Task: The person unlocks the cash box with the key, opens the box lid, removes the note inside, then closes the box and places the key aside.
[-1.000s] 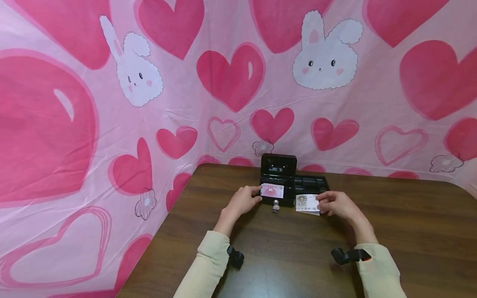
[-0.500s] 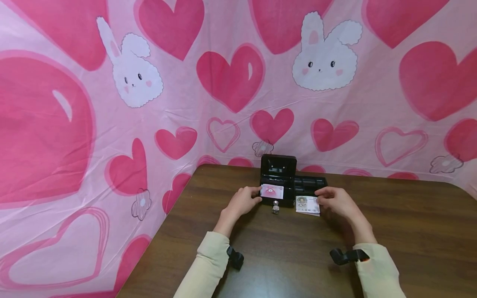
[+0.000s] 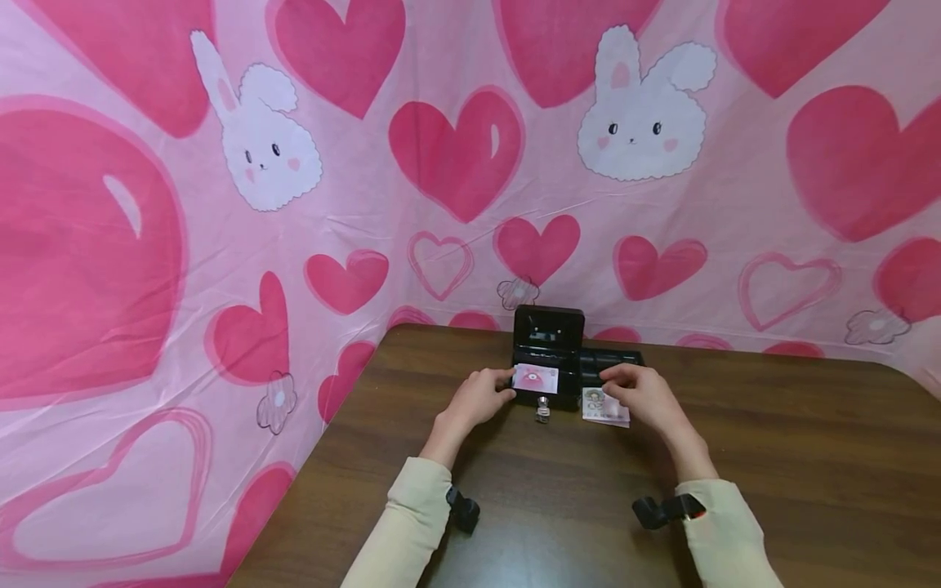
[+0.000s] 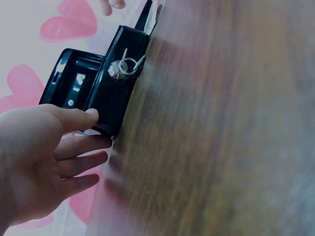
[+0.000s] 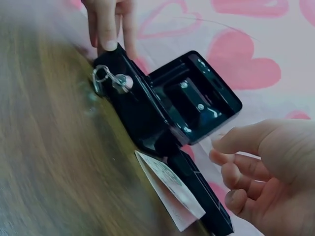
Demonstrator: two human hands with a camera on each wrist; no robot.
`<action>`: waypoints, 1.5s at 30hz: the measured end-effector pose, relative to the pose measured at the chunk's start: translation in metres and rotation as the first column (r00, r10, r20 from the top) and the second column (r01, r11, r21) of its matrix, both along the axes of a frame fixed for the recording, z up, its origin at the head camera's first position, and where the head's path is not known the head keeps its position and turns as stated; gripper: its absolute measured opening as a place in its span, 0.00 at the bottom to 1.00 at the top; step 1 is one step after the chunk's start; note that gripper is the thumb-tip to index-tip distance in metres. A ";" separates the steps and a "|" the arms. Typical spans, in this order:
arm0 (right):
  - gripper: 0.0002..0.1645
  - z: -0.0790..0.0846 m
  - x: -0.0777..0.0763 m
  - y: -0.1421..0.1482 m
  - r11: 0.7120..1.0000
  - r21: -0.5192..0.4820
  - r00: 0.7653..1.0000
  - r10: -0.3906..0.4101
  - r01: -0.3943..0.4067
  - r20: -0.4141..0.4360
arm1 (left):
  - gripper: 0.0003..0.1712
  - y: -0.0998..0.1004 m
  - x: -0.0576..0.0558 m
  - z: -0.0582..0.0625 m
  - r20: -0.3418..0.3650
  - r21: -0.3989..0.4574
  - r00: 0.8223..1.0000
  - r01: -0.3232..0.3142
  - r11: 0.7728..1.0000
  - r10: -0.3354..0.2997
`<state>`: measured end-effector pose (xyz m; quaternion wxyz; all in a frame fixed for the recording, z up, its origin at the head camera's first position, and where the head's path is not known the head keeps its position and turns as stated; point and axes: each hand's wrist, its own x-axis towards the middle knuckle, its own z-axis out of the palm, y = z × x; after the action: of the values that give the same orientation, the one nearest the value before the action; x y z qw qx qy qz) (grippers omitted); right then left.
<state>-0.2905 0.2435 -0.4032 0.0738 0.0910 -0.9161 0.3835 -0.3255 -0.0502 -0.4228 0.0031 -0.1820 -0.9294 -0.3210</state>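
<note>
A black cash box [image 3: 564,401] stands on the table with its lid [image 3: 549,328] raised. Inside it lies a pink banknote [image 3: 535,378]. Keys on a ring [image 5: 102,74] hang from the lock on its front. My left hand [image 3: 479,398] touches the box's left front corner, its fingers nearly straight. A folded banknote [image 5: 172,186] rests on the table beside the box, in front of a black tray [image 3: 608,358]. My right hand [image 3: 648,398] hovers over the folded note's right side, fingers loosely bent. Between those fingers the right wrist view shows nothing.
The brown wooden table [image 3: 559,498] reaches back to a pink cloth [image 3: 456,163] with hearts and rabbits. Black straps with small devices are worn on the left wrist [image 3: 463,510] and the right wrist [image 3: 667,511].
My right hand has come off the folded banknote, risen, and shifted left toward the tray. The note stays on the table. My left hand keeps its place at the box.
</note>
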 end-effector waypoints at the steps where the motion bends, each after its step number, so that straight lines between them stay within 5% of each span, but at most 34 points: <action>1: 0.15 0.000 0.000 -0.002 1.000 -0.004 1.000 -0.007 0.007 -0.004 | 0.26 0.000 0.000 0.000 0.000 -0.002 1.000 0.001 1.000 -0.001; 22: 0.14 -0.004 -0.001 -0.035 1.000 -0.011 0.998 0.004 -0.005 -0.058 | 0.26 0.000 0.003 0.000 0.007 0.001 1.000 -0.005 1.000 0.005; 45: 0.12 -0.005 -0.023 -0.059 0.996 0.078 0.997 0.057 -0.052 -0.060 | 0.26 0.000 0.005 0.001 -0.012 -0.036 1.000 -0.020 0.999 0.019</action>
<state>-0.3132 0.1845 -0.4085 0.0882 0.1306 -0.9245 0.3470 -0.3206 -0.0505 -0.4223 0.0081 -0.1748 -0.9368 -0.3030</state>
